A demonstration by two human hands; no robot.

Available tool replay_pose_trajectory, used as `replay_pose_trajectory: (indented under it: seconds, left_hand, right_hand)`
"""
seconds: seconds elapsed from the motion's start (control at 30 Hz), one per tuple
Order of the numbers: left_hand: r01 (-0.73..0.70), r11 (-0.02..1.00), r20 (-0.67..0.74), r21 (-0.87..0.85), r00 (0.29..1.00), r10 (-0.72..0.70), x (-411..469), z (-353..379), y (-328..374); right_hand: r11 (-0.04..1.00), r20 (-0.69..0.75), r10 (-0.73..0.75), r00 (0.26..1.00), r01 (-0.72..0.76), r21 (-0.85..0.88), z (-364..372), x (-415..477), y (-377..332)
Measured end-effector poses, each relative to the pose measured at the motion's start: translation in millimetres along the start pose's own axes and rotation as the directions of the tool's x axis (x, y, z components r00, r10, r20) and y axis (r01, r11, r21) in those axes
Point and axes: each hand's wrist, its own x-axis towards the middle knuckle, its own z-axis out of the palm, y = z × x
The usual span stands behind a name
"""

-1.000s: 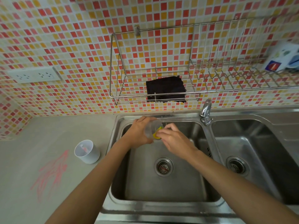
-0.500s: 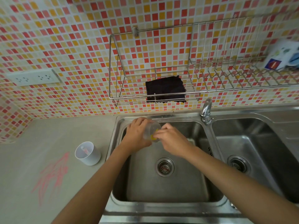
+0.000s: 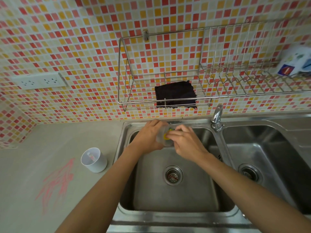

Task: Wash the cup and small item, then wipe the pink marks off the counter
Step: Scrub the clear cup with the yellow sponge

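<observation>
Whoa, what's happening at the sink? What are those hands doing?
A person is washing up over the left sink basin. The left hand grips a clear cup, tipped on its side, while the right hand holds a small yellow thing at the cup's mouth. No running water shows at the tap. A white cup stands on the counter beside the sink, and the pink marks near it are not wiped yet. A dark cloth lies in the wire rack on the wall.
</observation>
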Motion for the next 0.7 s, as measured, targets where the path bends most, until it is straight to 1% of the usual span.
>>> replay_pose_trajectory:
  seconds: [0.07, 0.17, 0.27, 0.33, 0.4, 0.5, 0.6, 0.63, 0.7]
  left_hand:
    - [-0.022, 1.0, 0.001, -0.007, 1.0, 0.022, 4.2, -2.1, 2.6]
    - [0.022, 0.998, 0.036, -0.059, 0.999, -0.019, 3.7, -4.3, -3.6]
    - [0.034, 0.996, 0.049, -0.085, 0.998, -0.029, 2.9, -4.3, -10.2]
    - [0.045, 0.994, 0.067, -0.103, 0.997, -0.038, 4.8, -5.0, -8.9]
    - [0.07, 0.988, 0.06, -0.14, 0.996, -0.062, 5.3, -4.4, -6.7]
    - [0.129, 0.971, 0.019, -0.2, 0.992, -0.128, 2.1, 0.1, -7.6]
    - [0.148, 0.97, -0.09, -0.191, 0.982, -0.168, -2.7, 8.8, -12.3]
    - [0.14, 0.974, -0.128, -0.179, 0.978, -0.164, -3.9, 10.9, -14.8]
    - [0.116, 0.981, -0.175, -0.153, 0.974, -0.143, -5.8, 11.2, -19.7]
  right_hand:
    - [0.999, -0.018, -0.039, 0.999, 0.038, -0.037, -3.0, -3.2, 3.1]
    - [0.999, -0.009, -0.043, 0.999, 0.043, 0.005, -1.7, -7.9, 5.5]
    - [0.996, 0.021, -0.091, 0.996, 0.091, 0.012, 1.2, -9.9, 2.7]
    - [0.993, -0.001, -0.117, 0.993, 0.117, 0.002, 3.3, -9.0, 2.8]
    - [0.995, -0.025, -0.102, 0.994, 0.102, -0.012, 4.9, -7.2, 1.3]
    - [0.996, -0.057, -0.086, 0.995, 0.085, -0.007, 7.4, -2.9, -1.5]
    - [0.996, -0.052, -0.084, 0.995, 0.086, 0.039, 7.0, 1.7, -8.5]
    - [0.995, -0.056, -0.068, 0.996, 0.072, 0.073, 6.3, 1.9, -11.5]
    - [0.977, -0.057, 0.035, 0.998, -0.022, 0.212, 5.7, 0.7, -18.1]
